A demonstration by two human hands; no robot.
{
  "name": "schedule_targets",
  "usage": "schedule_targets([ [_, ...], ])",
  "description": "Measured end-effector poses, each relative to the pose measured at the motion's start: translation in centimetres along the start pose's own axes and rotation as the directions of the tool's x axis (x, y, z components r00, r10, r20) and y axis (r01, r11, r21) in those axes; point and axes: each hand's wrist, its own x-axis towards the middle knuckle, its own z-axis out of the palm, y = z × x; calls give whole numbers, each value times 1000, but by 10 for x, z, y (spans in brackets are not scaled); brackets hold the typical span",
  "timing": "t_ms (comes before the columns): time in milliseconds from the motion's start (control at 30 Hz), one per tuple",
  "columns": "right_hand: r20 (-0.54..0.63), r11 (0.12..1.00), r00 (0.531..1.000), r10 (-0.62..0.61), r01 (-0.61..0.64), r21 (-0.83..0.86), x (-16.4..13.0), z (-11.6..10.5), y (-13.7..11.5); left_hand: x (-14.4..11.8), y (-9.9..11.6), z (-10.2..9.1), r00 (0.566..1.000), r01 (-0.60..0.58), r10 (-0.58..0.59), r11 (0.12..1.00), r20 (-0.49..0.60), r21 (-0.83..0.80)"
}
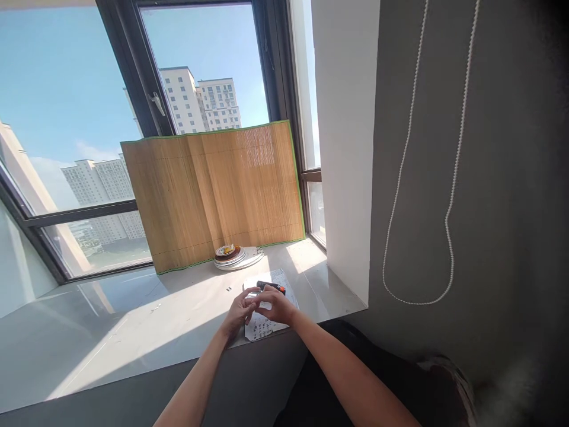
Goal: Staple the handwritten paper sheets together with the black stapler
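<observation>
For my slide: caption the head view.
Both hands, left hand and right hand, hold a stapler over paper on a windowsill.

A big window shows blue sky and tall buildings; sun shines on the grey sill, beside a dark wall

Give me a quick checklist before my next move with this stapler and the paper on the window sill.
1. Both hands on the stapler: left hand and right hand meet at it: ok.
2. Sheet of paper lying flat on the sill: ok.
3. Paper clear of the sill edge: overhangs slightly: not ok.
4. Stapler loaded: cannot tell.
5. Stack of plates away from the hands: ok.
</observation>
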Motion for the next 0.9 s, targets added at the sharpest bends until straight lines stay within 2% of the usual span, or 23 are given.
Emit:
schedule_targets([
  [133,-41,997,998,54,-52,52,1,-3,1,0,-3,-3,1000,-25,25,1000,-9,-12],
  [233,-177,983,972,156,-136,121,4,-19,8,1,-6,-3,991,-67,66,998,-116,-8],
  [300,-319,958,905,282,-250,137,4,-38,18,2,-8,-4,966,-83,86,996,-245,21],
  [367,-425,892,791,439,-439,106,0,-59,31,5,-9,-8,921,-83,98,995,-377,56],
  [467,-391,672,641,660,-737,-75,-11,-82,49,13,-6,-24,831,-31,114,987,-544,159],
  [533,-348,508,569,745,-822,-255,-17,-88,57,19,-2,-41,769,37,133,968,-626,250],
  [567,-339,449,548,765,-830,-331,-19,-88,59,23,0,-50,744,66,133,961,-655,269],
  [633,-331,386,538,775,-818,-426,-20,-84,64,28,1,-65,745,47,112,974,-657,220],
  [700,-327,365,532,781,-814,-452,-19,-81,68,33,-3,-75,760,50,21,995,-649,91],
  [767,-318,358,519,793,-820,-447,-19,-81,73,37,-9,-79,772,112,-71,993,-632,26],
  [833,-311,351,502,807,-831,-432,-21,-84,77,38,-15,-80,778,172,-108,984,-620,45],
  [900,-297,356,496,816,-836,-418,-25,-87,81,36,-18,-80,788,183,-98,980,-608,79],
])
